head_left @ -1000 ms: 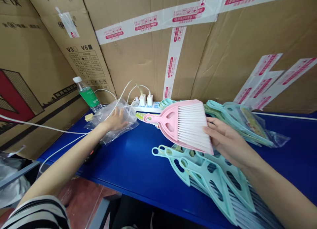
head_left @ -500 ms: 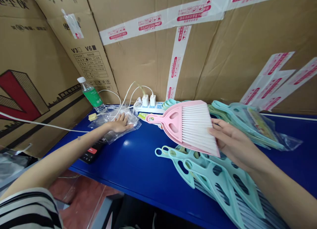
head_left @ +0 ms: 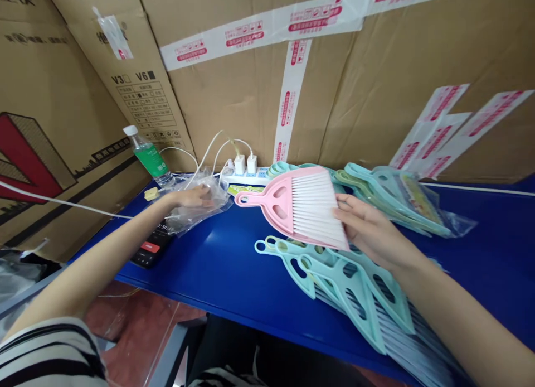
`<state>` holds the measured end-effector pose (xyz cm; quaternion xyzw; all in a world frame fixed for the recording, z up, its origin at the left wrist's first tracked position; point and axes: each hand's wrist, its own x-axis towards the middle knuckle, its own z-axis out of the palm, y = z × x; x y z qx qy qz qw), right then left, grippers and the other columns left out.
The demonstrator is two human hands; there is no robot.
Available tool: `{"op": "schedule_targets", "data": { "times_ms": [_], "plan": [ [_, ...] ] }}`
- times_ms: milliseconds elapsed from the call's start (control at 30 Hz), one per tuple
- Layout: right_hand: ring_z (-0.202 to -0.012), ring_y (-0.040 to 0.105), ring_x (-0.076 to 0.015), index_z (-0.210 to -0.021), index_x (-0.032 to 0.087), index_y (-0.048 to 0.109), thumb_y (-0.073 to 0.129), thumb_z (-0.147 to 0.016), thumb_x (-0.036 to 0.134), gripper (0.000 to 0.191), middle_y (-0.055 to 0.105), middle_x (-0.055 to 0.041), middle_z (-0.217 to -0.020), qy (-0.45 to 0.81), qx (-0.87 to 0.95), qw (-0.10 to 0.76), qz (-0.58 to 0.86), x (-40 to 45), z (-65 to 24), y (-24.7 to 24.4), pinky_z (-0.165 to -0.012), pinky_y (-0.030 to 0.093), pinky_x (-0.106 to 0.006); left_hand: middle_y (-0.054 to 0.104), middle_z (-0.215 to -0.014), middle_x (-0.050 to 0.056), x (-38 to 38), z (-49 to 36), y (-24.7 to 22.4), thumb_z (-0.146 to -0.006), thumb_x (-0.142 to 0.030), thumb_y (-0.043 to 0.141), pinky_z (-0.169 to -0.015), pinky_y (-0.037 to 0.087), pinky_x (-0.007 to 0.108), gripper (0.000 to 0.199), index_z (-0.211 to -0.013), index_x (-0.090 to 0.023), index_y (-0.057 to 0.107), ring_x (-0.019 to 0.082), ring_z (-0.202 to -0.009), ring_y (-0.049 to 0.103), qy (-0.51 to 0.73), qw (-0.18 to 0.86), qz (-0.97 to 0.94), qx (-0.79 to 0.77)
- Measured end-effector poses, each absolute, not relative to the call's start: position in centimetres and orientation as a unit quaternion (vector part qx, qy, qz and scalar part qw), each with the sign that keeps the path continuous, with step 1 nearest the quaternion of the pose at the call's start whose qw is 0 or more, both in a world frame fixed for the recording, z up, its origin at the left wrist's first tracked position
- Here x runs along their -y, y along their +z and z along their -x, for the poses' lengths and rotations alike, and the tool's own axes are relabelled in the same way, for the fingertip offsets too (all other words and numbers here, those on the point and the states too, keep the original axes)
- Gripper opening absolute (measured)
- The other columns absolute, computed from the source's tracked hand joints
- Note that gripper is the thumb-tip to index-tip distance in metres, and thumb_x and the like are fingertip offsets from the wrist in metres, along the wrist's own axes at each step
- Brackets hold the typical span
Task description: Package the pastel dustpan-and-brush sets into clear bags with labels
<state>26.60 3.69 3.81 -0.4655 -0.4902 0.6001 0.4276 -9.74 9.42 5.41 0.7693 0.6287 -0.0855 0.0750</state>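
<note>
Now, right hand (head_left: 370, 231): fingers (head_left: 346, 209) grip a pink plastic hand brush (head_left: 278, 200) above stacked teal hand brushes (head_left: 343, 278).
Left hand (head_left: 190, 196): lying on a clear plastic bag (head_left: 200, 214), grip unclear, on the blue tabletop (head_left: 234, 264).

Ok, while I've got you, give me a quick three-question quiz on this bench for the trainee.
1. Which hand grips the pink hand brush?
2. True or false: the left hand rests on the clear plastic bag.
3. What colour is the stack of hand brushes on the blue table?

Key: 1. right hand; 2. true; 3. mint green.
</note>
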Motion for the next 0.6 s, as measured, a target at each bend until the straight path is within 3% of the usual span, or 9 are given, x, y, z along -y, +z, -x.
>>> {"op": "schedule_targets", "data": {
  "times_ms": [67,133,200,300,400,533,600],
  "plan": [
    [-0.1,0.068,-0.0254,-0.094,0.026,0.049,0.079,-0.053,0.05,0.057,0.072,-0.0064,-0.108,0.602,0.492,0.429,0.46,-3.8,-26.6,3.6,-0.077,0.056,-0.035,0.067,-0.127,0.011,-9.0,9.4,7.4,-0.088,-0.041,0.044,-0.103,0.044,0.037,0.042,-0.116,-0.019,0.066,0.025,-0.123,0.058,-0.089,0.059,-0.782,-0.614],
    [-0.098,0.068,-0.0245,-0.096,0.026,0.051,0.078,-0.054,0.05,0.056,0.072,-0.0062,-0.106,0.603,0.493,0.432,0.455,-4.0,-26.8,3.4,-0.078,0.055,-0.034,0.069,-0.12,0.016,-8.1,8.6,9.0,-0.089,-0.032,0.039,-0.102,0.046,0.042,0.039,-0.107,-0.014,0.069,0.028,-0.115,0.063,-0.08,0.022,-0.785,-0.614],
    [-0.098,0.068,-0.0238,-0.096,0.025,0.052,0.078,-0.056,0.049,0.054,0.072,-0.0063,-0.107,0.605,0.495,0.432,0.45,-4.1,-26.9,3.3,-0.079,0.055,-0.034,0.067,-0.121,0.021,-6.7,7.1,9.8,-0.094,-0.029,0.03,-0.102,0.044,0.05,0.045,-0.113,-0.009,0.065,0.033,-0.115,0.062,-0.052,-0.026,-0.786,-0.615],
    [-0.097,0.068,-0.0236,-0.099,0.024,0.054,0.078,-0.057,0.049,0.054,0.071,-0.0072,-0.108,0.607,0.502,0.43,0.442,-4.1,-27.0,2.9,-0.079,0.055,-0.034,0.058,-0.135,0.018,-4.5,4.0,9.5,-0.099,-0.04,0.03,-0.105,0.044,0.05,0.049,-0.135,-0.012,0.05,0.03,-0.124,0.057,0.025,-0.078,-0.833,-0.548],
    [-0.095,0.068,-0.0232,-0.106,0.024,0.057,0.076,-0.063,0.053,0.055,0.071,-0.0076,-0.107,0.602,0.538,0.409,0.426,-4.2,-27.3,2.6,-0.077,0.054,-0.035,0.053,-0.139,0.024,-3.3,1.0,7.9,-0.096,-0.051,0.045,-0.105,0.047,0.048,0.067,-0.145,-0.007,0.034,0.033,-0.129,0.052,0.023,-0.043,-0.907,-0.418],
    [-0.085,0.067,-0.0227,-0.112,0.023,0.058,0.069,-0.069,0.058,0.056,0.07,-0.0069,-0.099,0.571,0.593,0.364,0.436,-4.6,-28.2,3.1,-0.07,0.054,-0.036,0.057,-0.135,0.022,-3.4,-0.5,6.5,-0.1,-0.037,0.042,-0.1,0.051,0.047,0.058,-0.148,-0.011,0.025,0.029,-0.121,0.06,0.068,0.023,-0.912,-0.404],
    [-0.084,0.066,-0.0239,-0.114,0.024,0.058,0.063,-0.074,0.059,0.054,0.068,-0.007,-0.097,0.485,0.618,0.405,0.468,-4.5,-28.6,3.9,-0.07,0.055,-0.039,0.054,-0.14,0.021,-3.7,-0.5,6.4,-0.101,-0.036,0.04,-0.1,0.052,0.046,0.055,-0.148,-0.013,0.025,0.029,-0.123,0.059,0.117,0.051,-0.911,-0.392]
  ]
}}
